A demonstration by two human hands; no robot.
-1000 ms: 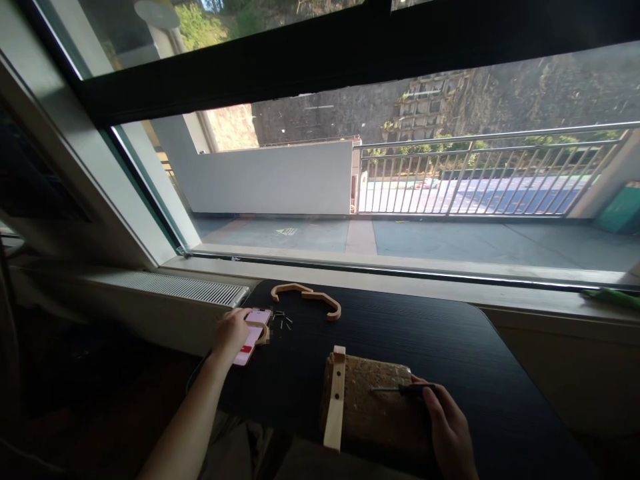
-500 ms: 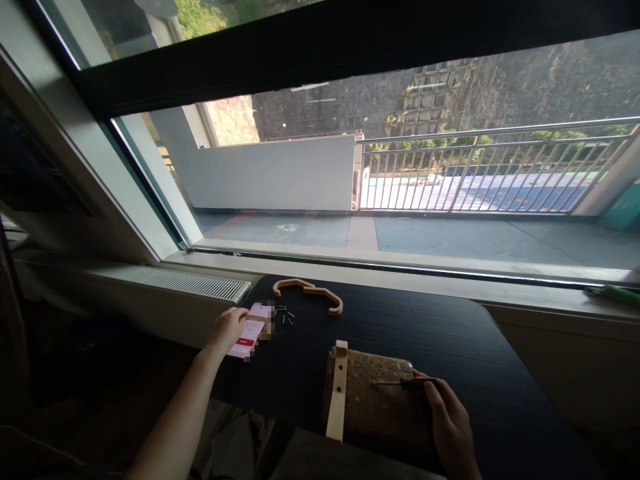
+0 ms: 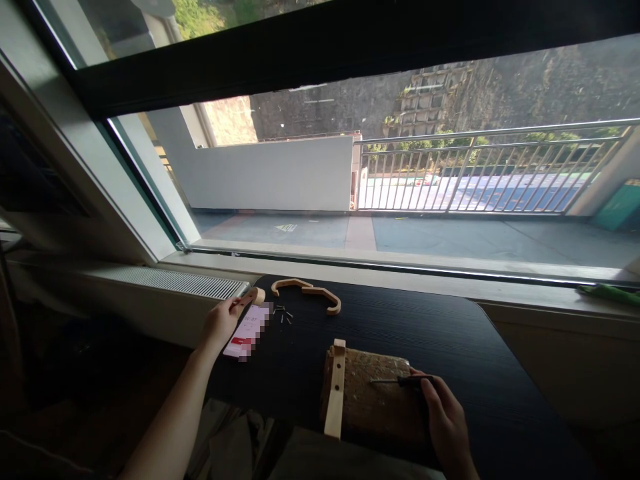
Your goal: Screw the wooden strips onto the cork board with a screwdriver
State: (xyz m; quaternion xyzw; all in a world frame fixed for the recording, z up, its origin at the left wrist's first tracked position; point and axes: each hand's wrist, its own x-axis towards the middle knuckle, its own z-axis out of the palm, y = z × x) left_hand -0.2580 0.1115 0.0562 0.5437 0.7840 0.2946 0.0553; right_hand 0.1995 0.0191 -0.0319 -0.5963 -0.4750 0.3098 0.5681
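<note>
In the left hand [image 3: 220,325], fingers closed, is a curved wooden piece [image 3: 254,298]. Just right of that hand lies a phone [image 3: 245,327], screen lit, its right edge pixelated. Farther right of the left hand are several small screws [image 3: 283,319]; beyond them, two curved wooden hooks [image 3: 321,292] lie end to end on the black table [image 3: 425,313]. The right hand [image 3: 449,417] is closed around the handle of a screwdriver [image 3: 414,381], shaft pointing left over a worn brown block [image 3: 375,407]; shaft contact cannot be confirmed. Left of that hand, along the block's left end, a pale wooden strip [image 3: 335,407] shows two dark holes.
</note>
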